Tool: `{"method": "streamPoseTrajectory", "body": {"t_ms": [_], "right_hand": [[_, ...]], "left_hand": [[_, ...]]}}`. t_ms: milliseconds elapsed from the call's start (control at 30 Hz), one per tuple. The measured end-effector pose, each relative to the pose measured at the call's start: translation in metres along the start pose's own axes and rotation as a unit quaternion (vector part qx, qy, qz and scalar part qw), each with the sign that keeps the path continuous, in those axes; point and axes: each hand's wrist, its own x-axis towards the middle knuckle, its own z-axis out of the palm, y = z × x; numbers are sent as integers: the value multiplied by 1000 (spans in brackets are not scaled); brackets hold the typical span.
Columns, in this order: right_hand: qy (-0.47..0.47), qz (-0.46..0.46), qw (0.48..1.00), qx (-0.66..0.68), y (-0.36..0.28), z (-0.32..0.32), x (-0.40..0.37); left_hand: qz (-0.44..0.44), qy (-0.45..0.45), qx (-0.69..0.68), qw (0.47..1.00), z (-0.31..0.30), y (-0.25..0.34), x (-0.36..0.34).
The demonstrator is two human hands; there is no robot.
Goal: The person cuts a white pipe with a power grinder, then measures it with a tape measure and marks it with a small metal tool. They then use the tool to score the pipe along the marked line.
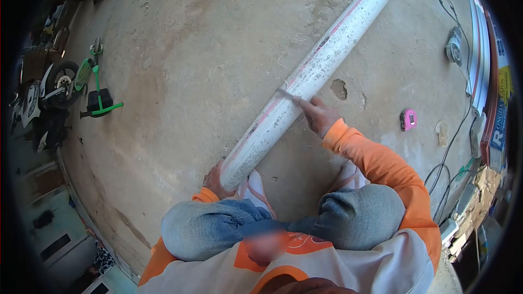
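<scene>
A long white pipe (321, 62), speckled grey and marked with a red line, runs from near my feet to the upper right. My left hand (217, 179) is at its near end, gripping the pipe's side; part of the fingers is hidden. Closed around a thin, dark, flat blade-like tool (287, 95), my right hand (319, 114) is just right of the pipe. That tool lies across the top of the pipe, and its exact kind is not clear. Thin pale shavings (281, 59) lie on the ground left of the pipe.
On the concrete floor (180, 71) to my right lies a pink tape measure (408, 120). A power tool (453, 46) with a dark cable (455, 130) rests beyond it, beside stacked long panels (479, 60). A green scooter (98, 90) and a motorbike (57, 84) are at left.
</scene>
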Motion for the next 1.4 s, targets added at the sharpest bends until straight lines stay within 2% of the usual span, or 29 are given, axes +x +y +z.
{"method": "streamPoseTrajectory", "body": {"t_ms": [33,67,100,133,200,233,267,300,333,400,467,500,533,600,667,700,800,867,900,933,1000,1033,1100,1133,1200,1233,1300,1333,1400], "right_hand": [[105,76,991,-35,35,-25,27],[145,169,975,-22,64,-63,53],[207,154,965,-53,120,-77,73],[205,155,965,-56,118,-75,71],[156,105,980,-58,102,-72,73],[94,92,991,-25,59,-48,56],[-44,77,996,-27,9,-32,34],[-115,9,993,13,-22,-4,4],[-121,5,993,14,-21,4,-5],[-78,-74,994,16,-17,15,-18],[115,62,991,-13,44,-25,31],[178,104,978,-18,69,-53,52],[182,105,978,-21,71,-57,53],[139,137,980,-34,76,-68,54],[40,-6,999,-33,23,-23,21],[-94,-26,995,-7,-17,-11,-3],[-110,-58,992,-24,-24,-2,-11],[64,101,987,-104,31,-41,36],[160,113,976,-99,58,-68,54],[162,116,975,-101,66,-70,58],[113,140,974,-135,78,-75,62],[43,137,982,-121,34,-65,53],[-82,17,994,-65,-20,-18,9],[-84,15,994,-67,-22,-16,4],[-161,-1,985,-57,-26,-12,-3],[-72,61,993,-73,-6,-23,12],[124,155,976,-90,54,-71,56],[153,192,962,-123,104,-85,72],[134,220,956,-139,102,-100,72]], "left_hand": [[-4,1,-2,1000,2,-1,0],[16,20,-1,1000,4,-3,-2],[40,38,0,998,5,-4,-3],[41,37,-3,998,6,2,-7],[48,100,17,994,2,19,-12],[47,102,9,994,2,24,-13],[62,120,-4,991,2,27,-13],[76,137,-14,987,3,27,-12],[70,138,-17,988,8,21,-12],[84,102,32,991,12,1,-10],[66,83,40,994,5,6,-8],[53,65,44,996,3,9,-8],[57,66,45,995,3,9,-9],[67,94,14,993,6,8,-11],[71,109,8,991,7,13,-10],[72,121,12,990,9,14,-11],[95,127,22,987,15,3,-12],[81,122,32,989,15,4,-15],[71,122,36,989,16,6,-13],[76,122,35,989,17,9,-15],[90,186,57,977,20,12,-14],[91,189,51,976,23,13,-13],[85,223,55,970,30,12,-13],[83,225,52,969,33,13,-11],[98,218,43,970,31,9,-13],[102,219,49,969,30,1,-12],[52,110,44,992,36,-16,-15],[62,112,47,991,31,-12,-13],[122,147,63,980,18,12,-3]]}}
